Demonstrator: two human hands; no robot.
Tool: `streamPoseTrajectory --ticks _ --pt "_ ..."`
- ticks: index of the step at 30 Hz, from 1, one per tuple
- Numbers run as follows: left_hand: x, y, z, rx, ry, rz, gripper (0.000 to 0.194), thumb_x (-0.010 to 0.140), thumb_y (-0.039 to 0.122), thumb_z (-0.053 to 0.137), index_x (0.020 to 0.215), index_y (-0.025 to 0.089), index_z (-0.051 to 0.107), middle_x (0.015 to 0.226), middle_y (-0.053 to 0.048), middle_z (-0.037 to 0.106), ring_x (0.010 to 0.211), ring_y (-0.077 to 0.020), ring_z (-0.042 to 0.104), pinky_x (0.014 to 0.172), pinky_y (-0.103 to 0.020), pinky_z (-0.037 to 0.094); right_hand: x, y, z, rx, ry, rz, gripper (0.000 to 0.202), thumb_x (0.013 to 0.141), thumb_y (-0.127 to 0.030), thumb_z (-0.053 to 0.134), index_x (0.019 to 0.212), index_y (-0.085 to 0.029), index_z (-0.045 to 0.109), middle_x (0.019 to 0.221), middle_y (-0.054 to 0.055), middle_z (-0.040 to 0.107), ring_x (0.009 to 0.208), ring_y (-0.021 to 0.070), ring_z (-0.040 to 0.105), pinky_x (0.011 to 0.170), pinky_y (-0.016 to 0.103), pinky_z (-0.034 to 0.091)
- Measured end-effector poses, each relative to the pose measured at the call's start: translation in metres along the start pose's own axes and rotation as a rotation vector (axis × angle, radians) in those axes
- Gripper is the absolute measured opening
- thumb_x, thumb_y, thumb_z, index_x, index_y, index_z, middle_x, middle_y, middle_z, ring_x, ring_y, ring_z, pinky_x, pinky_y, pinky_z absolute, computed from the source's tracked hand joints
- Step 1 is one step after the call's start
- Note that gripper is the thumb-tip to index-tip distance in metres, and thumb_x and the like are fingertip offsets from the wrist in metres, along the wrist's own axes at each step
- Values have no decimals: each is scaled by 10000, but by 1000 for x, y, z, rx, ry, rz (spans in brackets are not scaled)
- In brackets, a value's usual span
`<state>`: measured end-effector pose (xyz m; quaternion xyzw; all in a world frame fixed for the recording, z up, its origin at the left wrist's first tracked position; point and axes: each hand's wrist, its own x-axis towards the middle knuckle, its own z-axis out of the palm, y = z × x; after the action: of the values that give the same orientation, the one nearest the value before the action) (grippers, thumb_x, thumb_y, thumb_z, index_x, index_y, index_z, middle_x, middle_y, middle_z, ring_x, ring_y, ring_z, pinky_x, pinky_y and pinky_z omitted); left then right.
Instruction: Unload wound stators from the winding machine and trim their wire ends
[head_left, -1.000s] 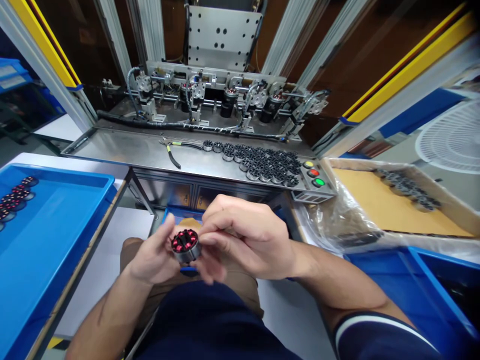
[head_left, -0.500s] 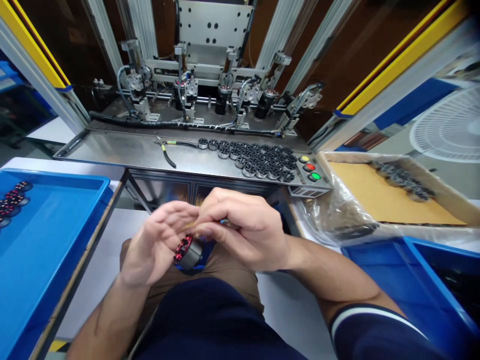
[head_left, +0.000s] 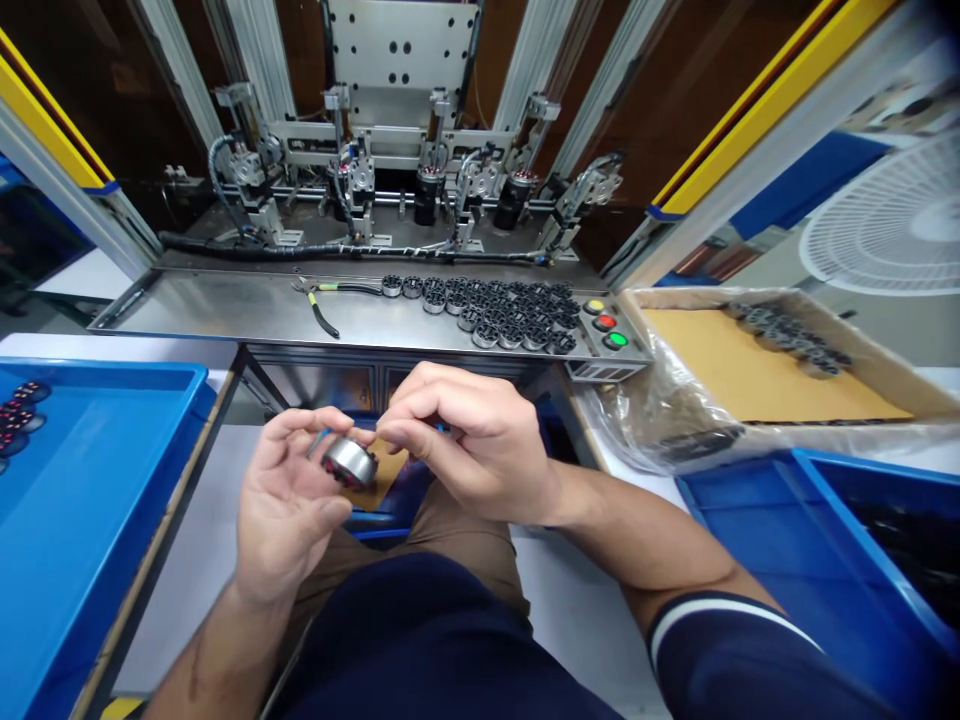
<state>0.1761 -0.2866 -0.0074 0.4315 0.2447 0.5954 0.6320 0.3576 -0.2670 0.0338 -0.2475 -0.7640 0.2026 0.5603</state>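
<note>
My left hand [head_left: 289,500] is curled around a motor stator [head_left: 350,463], with its silver outer ring facing up and a little red winding showing at its lower edge. Close against it, on the right, my right hand [head_left: 469,440] is closed in a pinch. What lies between those fingertips is too small to make out; a speck of blue shows by the curled fingers. A pair of cutting pliers [head_left: 319,300] with black and green handles lies on the metal ledge, beside rows of similar stators [head_left: 510,315].
Behind the metal ledge [head_left: 202,305] stands a machine with upright fixtures [head_left: 427,195]. Yellow, red and green buttons [head_left: 617,341] sit at the ledge's right end. A blue tray [head_left: 112,480] with wound stators is at left; a lined carton [head_left: 765,370] and blue bins [head_left: 750,520] are at right.
The stator has turned over in my left hand, from red windings and dark side showing to the silver ring showing. Both hands have shifted slightly left in view, as has the background.
</note>
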Motion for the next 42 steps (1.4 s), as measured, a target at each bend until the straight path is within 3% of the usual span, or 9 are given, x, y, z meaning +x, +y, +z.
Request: streamPoseTrajectory --ticks 5,11,18,25,29,32,35,39,42 --pt "-3 -3 -2 148 -64 -57 318 727 317 839 1022 222 768 1068 -75 750 1028 -235 696 883 -304 576 1 3 0 54 -9 -41 109 905 -88 640 800 -109 661 724 48 659 678 117 607 635 236 522" --pt "4 -10 -7 148 12 73 258 750 153 814 976 271 771 1170 -22 742 1029 -159 711 903 -225 558 -8 -7 10 23 128 151 125 887 -101 659 769 -124 689 704 37 658 659 112 596 621 234 494" --pt "16 -7 -14 117 -28 147 250 717 195 846 927 299 759 1137 -23 757 951 -198 754 743 -268 630 -25 -10 44 886 45 891 317 787 -422 770 670 -151 655 600 -11 646 523 92 581 520 213 478" --pt "18 -1 -21 188 -81 207 257 729 195 838 940 307 745 1138 -30 758 960 -220 757 724 -301 643 -33 3 53 1148 71 956 405 709 -520 819 734 -129 719 656 24 693 600 119 646 555 215 510" --pt "21 1 -28 319 -207 317 283 751 151 814 980 298 739 1149 -43 762 1138 -241 692 932 -383 589 -36 6 55 1309 58 977 526 700 -632 780 849 -130 740 770 44 710 714 135 665 690 248 540" --pt "20 4 -29 423 -258 359 462 734 159 830 1153 304 701 1287 -54 704 1353 -258 528 1118 -413 448 -36 10 56 1257 20 897 468 720 -569 800 888 -141 713 794 34 691 700 123 630 711 258 529" --pt "14 9 -28 525 -135 320 756 621 304 913 1316 282 615 1401 -70 613 1381 -254 484 1142 -327 404 -38 16 49 713 99 516 359 762 -398 812 1000 -162 682 902 62 688 784 161 637 745 308 544" --pt "1 12 -25 705 -128 156 519 709 369 846 1201 307 695 1165 -31 707 1091 -201 658 972 -264 510 -43 21 37 -59 125 -51 384 842 -189 712 1210 -163 604 1051 137 659 961 224 631 825 375 555" --pt "-2 12 -21 767 -134 140 448 752 307 822 1181 343 699 1117 -8 718 1011 -182 672 892 -255 530 -44 20 32 -142 90 -118 401 873 -175 655 1264 -154 569 1055 150 643 968 234 630 815 381 564"
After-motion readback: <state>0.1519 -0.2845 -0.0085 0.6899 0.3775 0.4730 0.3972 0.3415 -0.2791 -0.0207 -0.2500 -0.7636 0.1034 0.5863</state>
